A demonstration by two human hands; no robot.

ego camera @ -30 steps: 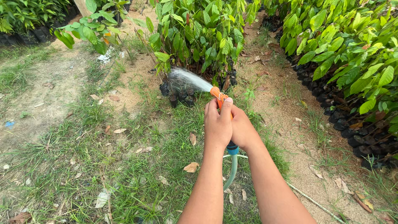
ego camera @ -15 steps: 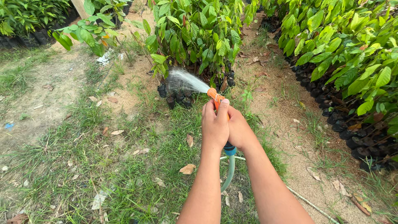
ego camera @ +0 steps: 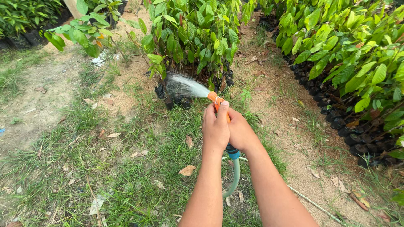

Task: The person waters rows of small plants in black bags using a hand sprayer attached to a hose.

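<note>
Both hands wrap an orange spray nozzle at the centre of the view. My left hand covers its grip with the thumb up along the barrel; my right hand clasps it from the right side. A fan of water shoots up and left from the nozzle onto small black nursery bags at the foot of a cluster of green saplings. Below the hands, a blue coupling joins a green hose that hangs down toward the grass.
A long row of saplings in black bags runs along the right. More saplings stand at the far left. Sandy paths and patchy grass with dry leaves cover the ground. A thin stick lies at lower right.
The view has drifted a little, so hands and nozzle sit slightly higher and further left in frame. The spray keeps hitting the same black bags. Both hands hold their grip unchanged.
</note>
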